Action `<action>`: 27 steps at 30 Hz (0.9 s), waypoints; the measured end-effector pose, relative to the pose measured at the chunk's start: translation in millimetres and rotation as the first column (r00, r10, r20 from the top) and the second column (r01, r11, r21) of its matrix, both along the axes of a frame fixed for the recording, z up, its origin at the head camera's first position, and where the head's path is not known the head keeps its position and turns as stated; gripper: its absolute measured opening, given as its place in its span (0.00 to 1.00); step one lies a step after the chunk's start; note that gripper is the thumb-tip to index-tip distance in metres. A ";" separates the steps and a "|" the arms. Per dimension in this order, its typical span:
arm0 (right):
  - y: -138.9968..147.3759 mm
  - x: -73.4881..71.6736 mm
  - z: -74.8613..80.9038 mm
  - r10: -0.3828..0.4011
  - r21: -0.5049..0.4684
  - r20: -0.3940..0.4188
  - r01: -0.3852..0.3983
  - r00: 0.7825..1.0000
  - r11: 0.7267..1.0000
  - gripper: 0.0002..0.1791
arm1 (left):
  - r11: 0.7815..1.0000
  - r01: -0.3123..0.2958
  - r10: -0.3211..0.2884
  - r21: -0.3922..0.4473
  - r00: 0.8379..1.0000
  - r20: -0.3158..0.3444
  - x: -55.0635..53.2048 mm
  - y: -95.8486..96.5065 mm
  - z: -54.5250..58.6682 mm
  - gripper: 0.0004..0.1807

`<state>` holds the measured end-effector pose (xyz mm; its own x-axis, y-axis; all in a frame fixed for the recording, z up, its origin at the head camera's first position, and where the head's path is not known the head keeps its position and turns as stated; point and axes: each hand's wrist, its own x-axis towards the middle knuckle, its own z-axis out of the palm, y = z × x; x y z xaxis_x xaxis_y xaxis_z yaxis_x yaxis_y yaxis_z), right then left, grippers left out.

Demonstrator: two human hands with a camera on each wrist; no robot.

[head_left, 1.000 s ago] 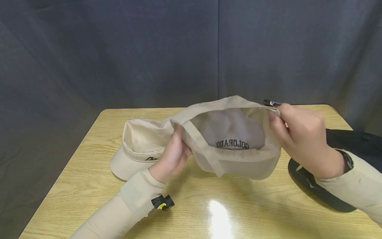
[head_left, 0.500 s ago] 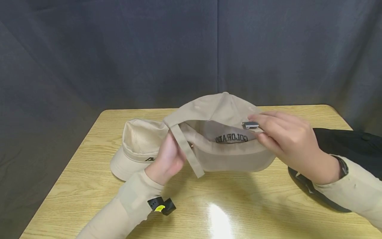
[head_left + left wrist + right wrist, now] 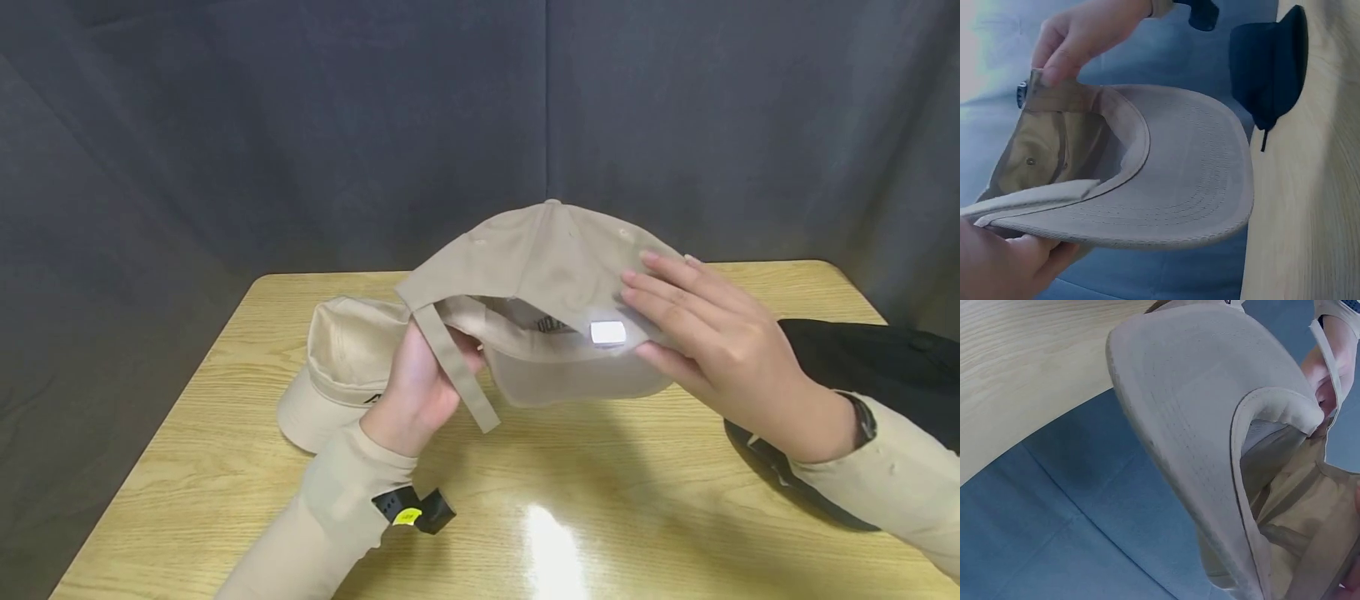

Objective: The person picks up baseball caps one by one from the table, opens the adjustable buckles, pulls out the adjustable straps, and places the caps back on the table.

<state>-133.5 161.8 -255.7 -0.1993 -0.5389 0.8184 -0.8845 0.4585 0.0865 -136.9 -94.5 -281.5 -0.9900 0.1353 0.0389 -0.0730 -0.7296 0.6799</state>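
Note:
A beige baseball cap [image 3: 517,258] is held up over the table, its back opening facing me and its crown on top. My left hand [image 3: 416,383] grips the left rear edge, where a loose strap [image 3: 459,371] hangs down across the fingers. With the thumb at the lower edge and the fingers spread over the crown, my right hand [image 3: 731,358] pinches the right rear side. Beside its thumb a metal buckle [image 3: 607,333] shines. The underside of the brim [image 3: 1191,175] shows in the left wrist view. Dark lettering inside the cap is mostly hidden.
Another beige cap [image 3: 352,350] with black lettering lies on the wooden table [image 3: 247,517] at the left, partly behind my left hand. A black cap [image 3: 847,358] lies at the right, under my right forearm. A dark curtain [image 3: 420,125] hangs behind the table.
The cap has tilted so its crown rises and more of its outside shows. My right hand has moved left, its fingers spreading over the crown. The strap has swung left.

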 end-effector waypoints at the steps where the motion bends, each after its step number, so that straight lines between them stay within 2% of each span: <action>1: -0.1 -0.2 -0.2 -0.005 -0.001 0.000 0.005 1.000 1.000 0.23 | 1.000 -0.002 0.001 0.007 1.000 0.005 0.1 -0.6 0.5 0.20; 7: -0.5 -2.4 -2.5 -0.023 -0.051 -0.026 0.021 0.999 0.998 0.26 | 0.996 -0.003 0.000 0.093 0.999 0.040 0.2 -6.7 5.3 0.23; 12: -0.2 -3.5 -3.5 -0.010 -0.098 -0.060 0.004 0.998 0.995 0.26 | 0.986 0.005 -0.012 0.165 0.999 0.047 -0.9 -8.5 8.9 0.22; 22: -1.2 -1.6 -8.2 -0.049 -0.240 -0.072 0.031 0.996 0.970 0.30 | 0.978 -0.010 -0.004 0.209 0.998 0.065 -1.6 -3.5 10.9 0.18; 27: 3.5 -2.1 -16.3 -0.080 -0.277 -0.056 0.062 0.995 0.959 0.33 | 0.981 -0.022 0.013 0.194 0.999 0.050 -1.6 -0.8 10.4 0.18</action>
<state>-135.6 165.3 -272.0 -0.1698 -0.2777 0.9455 -0.8454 0.5341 0.0051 -138.5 -95.3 -271.1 -0.9936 0.1124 0.0150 -0.0882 -0.8492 0.5206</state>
